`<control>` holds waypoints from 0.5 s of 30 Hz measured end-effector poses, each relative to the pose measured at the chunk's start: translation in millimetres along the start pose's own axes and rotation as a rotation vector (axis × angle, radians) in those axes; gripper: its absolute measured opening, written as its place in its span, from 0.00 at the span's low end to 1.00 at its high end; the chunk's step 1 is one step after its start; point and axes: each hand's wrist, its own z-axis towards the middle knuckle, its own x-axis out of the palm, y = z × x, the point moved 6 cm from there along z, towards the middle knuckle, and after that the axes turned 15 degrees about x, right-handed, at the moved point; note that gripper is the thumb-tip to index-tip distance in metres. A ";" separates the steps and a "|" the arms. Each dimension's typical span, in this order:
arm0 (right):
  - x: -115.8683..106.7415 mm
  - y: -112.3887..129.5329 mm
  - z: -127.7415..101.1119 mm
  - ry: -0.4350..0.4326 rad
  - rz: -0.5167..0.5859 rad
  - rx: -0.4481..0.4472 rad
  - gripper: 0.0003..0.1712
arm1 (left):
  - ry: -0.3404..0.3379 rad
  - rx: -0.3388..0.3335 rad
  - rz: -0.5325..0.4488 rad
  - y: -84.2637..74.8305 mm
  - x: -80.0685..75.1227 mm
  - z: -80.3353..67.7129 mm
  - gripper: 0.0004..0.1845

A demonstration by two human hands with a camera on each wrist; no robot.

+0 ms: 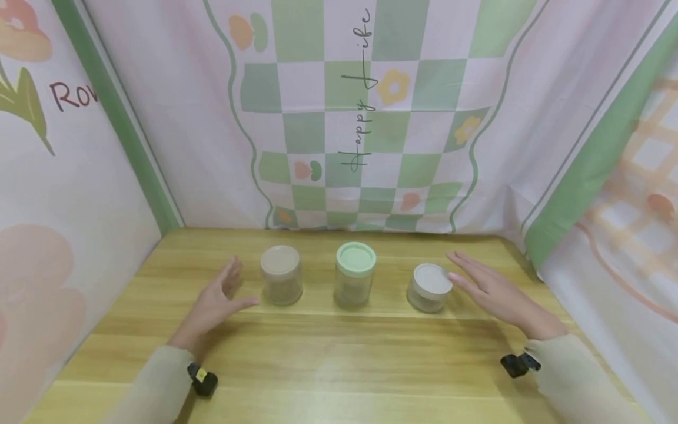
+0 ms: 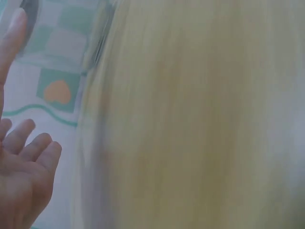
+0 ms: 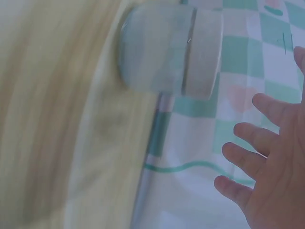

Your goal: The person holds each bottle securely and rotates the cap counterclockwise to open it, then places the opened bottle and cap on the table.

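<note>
I am looking down at a wooden table where three small jars are standing in one row that runs from left to right, near the back edge. Each jar is standing upright, with its long axis vertical and its lid pointing up. The beige-lid jar is on the left, the green-lid jar is in the middle, and the white-lid jar is on the right; this last one is shorter than the other two. My left hand is hovering just beside the beige-lid jar, on its left, with the fingers relaxed and spread and the thumb pointing toward the jar, but not touching it as far as I can see. My right hand is reaching flat toward the white-lid jar, fingers straight and slightly apart; the fingertips are very near the lid, and I cannot tell if they are touching it. Both hands are holding nothing and are well apart from each other, one at each end of the row. In the right wrist view the white-lid jar is appearing blurred, with the open fingers beside it. Behind the table a checked cloth with green and white squares is hanging.
</note>
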 end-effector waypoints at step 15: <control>3.8 47.4 14.5 0.017 -0.025 -0.096 0.34 | -0.029 -0.105 -0.121 3.0 38.7 20.9 0.59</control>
